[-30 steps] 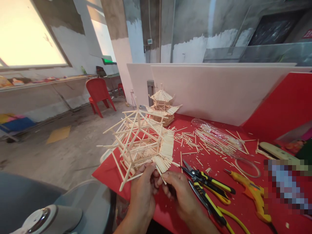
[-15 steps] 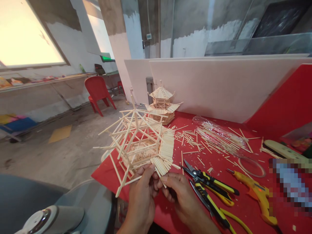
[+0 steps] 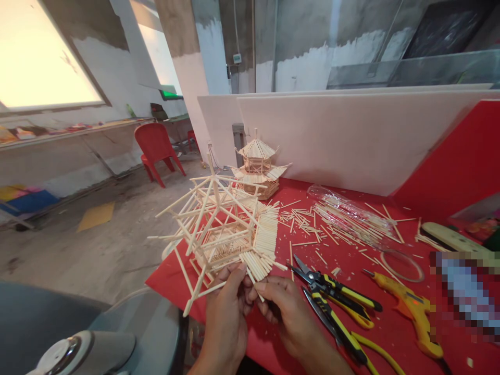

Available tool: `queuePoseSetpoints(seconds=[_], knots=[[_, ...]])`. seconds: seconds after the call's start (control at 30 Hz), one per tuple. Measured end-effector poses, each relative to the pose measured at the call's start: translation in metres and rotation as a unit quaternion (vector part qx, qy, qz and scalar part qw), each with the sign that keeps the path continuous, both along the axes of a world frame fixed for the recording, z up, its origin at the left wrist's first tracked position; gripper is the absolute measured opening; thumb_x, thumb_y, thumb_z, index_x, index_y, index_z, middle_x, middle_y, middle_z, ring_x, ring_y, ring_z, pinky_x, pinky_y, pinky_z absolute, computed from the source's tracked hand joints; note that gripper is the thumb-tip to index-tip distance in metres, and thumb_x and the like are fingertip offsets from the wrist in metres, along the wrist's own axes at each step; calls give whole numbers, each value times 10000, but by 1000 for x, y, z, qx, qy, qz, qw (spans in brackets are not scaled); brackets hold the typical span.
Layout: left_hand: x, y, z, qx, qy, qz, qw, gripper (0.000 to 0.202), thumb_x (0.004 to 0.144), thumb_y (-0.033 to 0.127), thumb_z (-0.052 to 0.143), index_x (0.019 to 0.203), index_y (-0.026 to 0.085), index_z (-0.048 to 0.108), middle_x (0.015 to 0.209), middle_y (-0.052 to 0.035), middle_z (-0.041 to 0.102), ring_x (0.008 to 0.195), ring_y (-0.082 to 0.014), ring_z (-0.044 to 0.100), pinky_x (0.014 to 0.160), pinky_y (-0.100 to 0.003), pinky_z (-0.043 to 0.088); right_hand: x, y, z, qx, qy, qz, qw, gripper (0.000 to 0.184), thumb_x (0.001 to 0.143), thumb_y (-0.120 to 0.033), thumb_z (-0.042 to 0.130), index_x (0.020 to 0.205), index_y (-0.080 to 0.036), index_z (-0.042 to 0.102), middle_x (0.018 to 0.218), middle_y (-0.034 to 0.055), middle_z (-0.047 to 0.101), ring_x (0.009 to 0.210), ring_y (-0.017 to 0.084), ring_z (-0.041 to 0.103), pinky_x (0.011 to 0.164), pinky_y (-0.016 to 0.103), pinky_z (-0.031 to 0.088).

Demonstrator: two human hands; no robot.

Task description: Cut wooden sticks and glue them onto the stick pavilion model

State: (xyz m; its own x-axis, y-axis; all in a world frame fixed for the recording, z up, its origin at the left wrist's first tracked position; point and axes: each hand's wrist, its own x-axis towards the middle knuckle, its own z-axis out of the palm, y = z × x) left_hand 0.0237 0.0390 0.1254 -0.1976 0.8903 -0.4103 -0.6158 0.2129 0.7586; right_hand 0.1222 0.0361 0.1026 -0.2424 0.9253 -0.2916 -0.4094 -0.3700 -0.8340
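Note:
A pavilion model (image 3: 224, 242) built of thin wooden sticks stands at the table's near left edge, its roof frame bare apart from rows of sticks on the right side. My left hand (image 3: 230, 299) grips the model's near lower edge between thumb and fingers. Close beside it, my right hand (image 3: 275, 299) pinches a short wooden stick (image 3: 255, 286) against the end of the nearest stick row. The fingertips of both hands nearly meet, and some lie hidden under the sticks. Behind stands another stick pavilion (image 3: 258, 161) with a covered roof.
On the red table (image 3: 281, 333) lie cutting pliers (image 3: 332, 291), a yellow glue gun (image 3: 410, 307), a plastic bag of sticks (image 3: 351, 213) and scattered stick pieces (image 3: 302, 221). A flask (image 3: 89, 349) is at the lower left. White boards (image 3: 332, 140) rise behind.
Both hands keep the same grip at the model's near edge. The whole view has shifted very slightly, with things appearing a little further left.

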Motion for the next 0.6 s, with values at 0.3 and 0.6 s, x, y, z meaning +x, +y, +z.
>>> queuePoseSetpoints(seconds=[0.3,0.6], knots=[[-1,0,-2,8,6,-7,1000,293,704,340,793,670,173,554,553,55,526,428,-68,440,408,-177,357,-2,0,-2,-4,1,-3,1000,303,674,-427,679,596,-134,684,490,-20,534,423,48,363,428,195,213],[-1,-1,1,-2,12,-1,1000,272,666,299,802,667,172,562,553,58,526,433,-69,452,412,-170,349,-2,-1,-6,8,7,0,1000,305,707,-423,662,634,-130,708,526,-7,548,440,51,373,434,194,212]])
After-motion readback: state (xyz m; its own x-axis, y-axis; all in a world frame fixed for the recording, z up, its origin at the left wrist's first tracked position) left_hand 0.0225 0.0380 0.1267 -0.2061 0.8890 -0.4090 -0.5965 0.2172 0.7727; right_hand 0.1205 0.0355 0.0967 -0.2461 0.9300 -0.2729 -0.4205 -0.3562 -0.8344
